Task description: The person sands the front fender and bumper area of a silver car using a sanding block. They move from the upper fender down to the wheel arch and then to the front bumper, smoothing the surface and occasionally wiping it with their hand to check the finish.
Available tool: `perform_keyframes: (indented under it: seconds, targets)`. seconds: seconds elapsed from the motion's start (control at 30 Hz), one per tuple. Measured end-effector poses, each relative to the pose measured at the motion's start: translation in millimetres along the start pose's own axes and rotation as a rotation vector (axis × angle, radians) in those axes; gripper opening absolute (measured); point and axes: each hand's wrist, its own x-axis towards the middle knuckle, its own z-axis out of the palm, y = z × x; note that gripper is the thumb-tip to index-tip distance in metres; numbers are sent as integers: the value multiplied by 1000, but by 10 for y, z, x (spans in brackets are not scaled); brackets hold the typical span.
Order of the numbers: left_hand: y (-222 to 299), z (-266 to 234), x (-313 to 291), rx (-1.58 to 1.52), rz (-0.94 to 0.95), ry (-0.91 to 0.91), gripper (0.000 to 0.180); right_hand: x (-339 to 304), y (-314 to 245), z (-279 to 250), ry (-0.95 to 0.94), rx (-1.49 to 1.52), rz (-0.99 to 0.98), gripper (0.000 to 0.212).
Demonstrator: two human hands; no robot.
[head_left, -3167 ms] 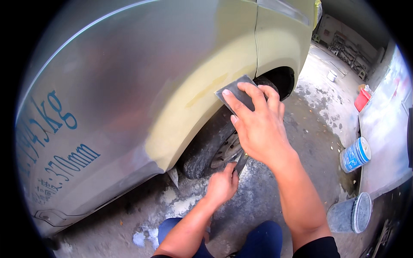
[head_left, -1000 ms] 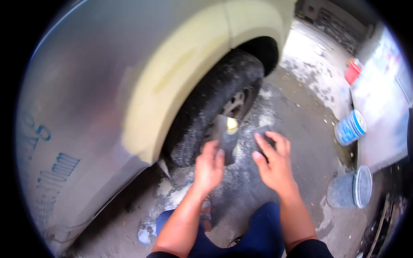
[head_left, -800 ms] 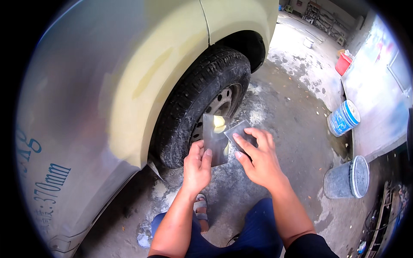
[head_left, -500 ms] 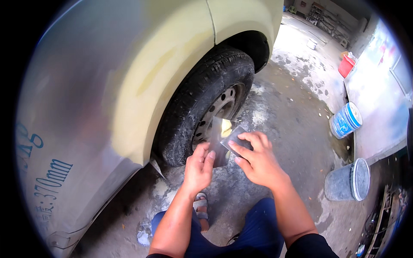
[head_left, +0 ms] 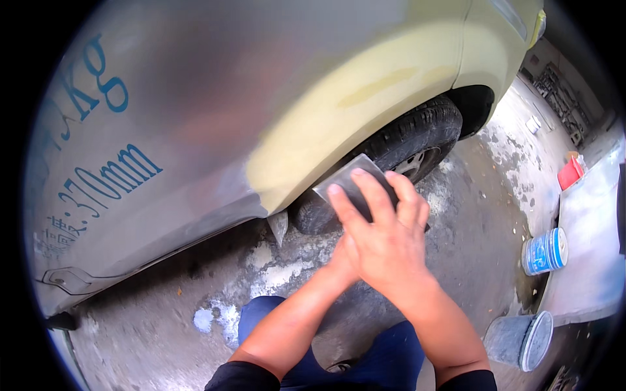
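Observation:
My right hand [head_left: 385, 228] is closed on a flat grey putty spreader [head_left: 355, 179], fingers spread over its face. It is raised in front of the wheel and just below the arch of the car panel. Behind it, my left hand [head_left: 347, 255] is mostly covered, its fingers hidden. A dark corner of the mixing plate [head_left: 427, 228] that it held shows past the right hand; the yellow putty on the plate is out of sight. Pale yellow filler [head_left: 306, 124] coats the arch of the grey vehicle panel [head_left: 195, 72], with a darker yellow streak [head_left: 378, 88] on it.
The tyre [head_left: 417, 133] sits under the arch. A blue and white bucket [head_left: 544, 252] and a grey bucket [head_left: 521, 340] stand on the right by a pale panel [head_left: 587, 260]. A red container [head_left: 569, 173] lies farther back. White splashes [head_left: 274, 277] mark the concrete floor.
My view has swung left, so the vehicle fills more of it. My right hand with the spreader has come away from the plate and now passes in front of my left hand, hiding it.

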Motion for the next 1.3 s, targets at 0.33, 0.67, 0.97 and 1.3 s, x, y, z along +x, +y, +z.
perform_keyframes:
  seconds: [0.33,0.67,0.97,1.3]
  targets:
    - [-129,-78,-21,-99,-15,26,33,208,-203,391,138,-185,-83,45]
    - [-154,-35,-47,-119,-20,9,33,271,-132,163,86,-167,-94,45]
    - [-104,42,-8,-110,-5,-47,33,116,-99,239,32,-177,-76,44]
    - [-23,283,-189,-18,-49,-214,33,-119,-136,600,124,-107,-179,38]
